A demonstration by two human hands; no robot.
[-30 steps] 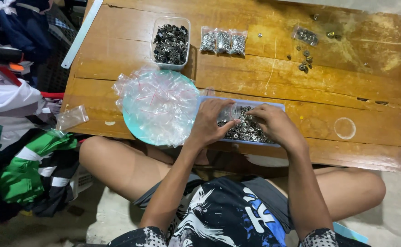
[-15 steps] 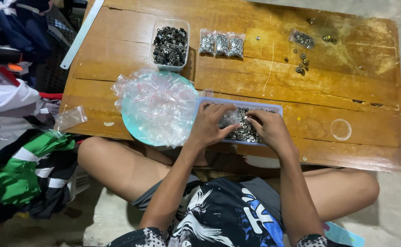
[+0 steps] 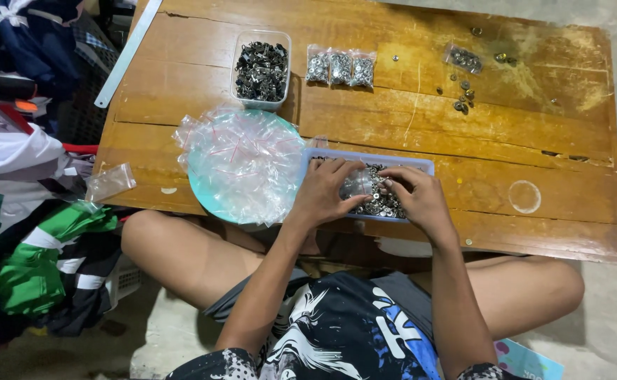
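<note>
I see a worn wooden table (image 3: 181, 77) bearing a blue tray (image 3: 364, 155) at its near edge, a clear tub (image 3: 262, 70) and three filled bags (image 3: 340, 67) near the far edge.

A black shirt (image 3: 336, 338) is worn, printed with a white and blue graphic across the front. Its short sleeves are speckled black and white. Grey shorts (image 3: 252, 292) are seen at the thighs; forearms and legs are left bare.

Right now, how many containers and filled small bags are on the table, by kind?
Clear tub of metal parts: 1
Blue tray of metal parts: 1
Teal plate of empty bags: 1
Filled small bags in a row: 3
Filled small bag apart, far right: 1
Total: 7
</note>
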